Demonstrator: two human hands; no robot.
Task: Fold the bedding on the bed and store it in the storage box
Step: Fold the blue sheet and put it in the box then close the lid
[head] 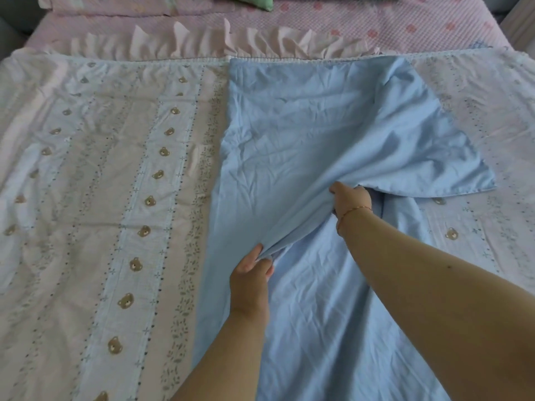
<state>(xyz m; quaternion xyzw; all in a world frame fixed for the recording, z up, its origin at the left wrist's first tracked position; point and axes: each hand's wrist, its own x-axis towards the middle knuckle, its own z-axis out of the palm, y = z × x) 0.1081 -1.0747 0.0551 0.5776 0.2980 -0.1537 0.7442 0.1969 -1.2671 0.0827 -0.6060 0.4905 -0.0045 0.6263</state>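
Left hand (251, 270): fingers and thumb pinch a raised ridge of the blue sheet (318, 134), thumb on top, fingers tucked beneath the fold. Right hand (351, 198): fingers curled into the same ridge farther up the sheet, gripping a bunched handful; a thin bracelet (354, 211) sits at the wrist. The cloth is drawn taut between both hands.

The blue sheet lies creased down the middle of the bear-print quilt (115, 183), its right-hand corner turned over onto the quilt's right part. The quilt spreads flat to either side of the sheet. Beyond the sheet's far edge runs a pink ruffle (202, 39), then the pink bed cover (405, 21), with a green cushion (257, 1) at the frame's top edge.
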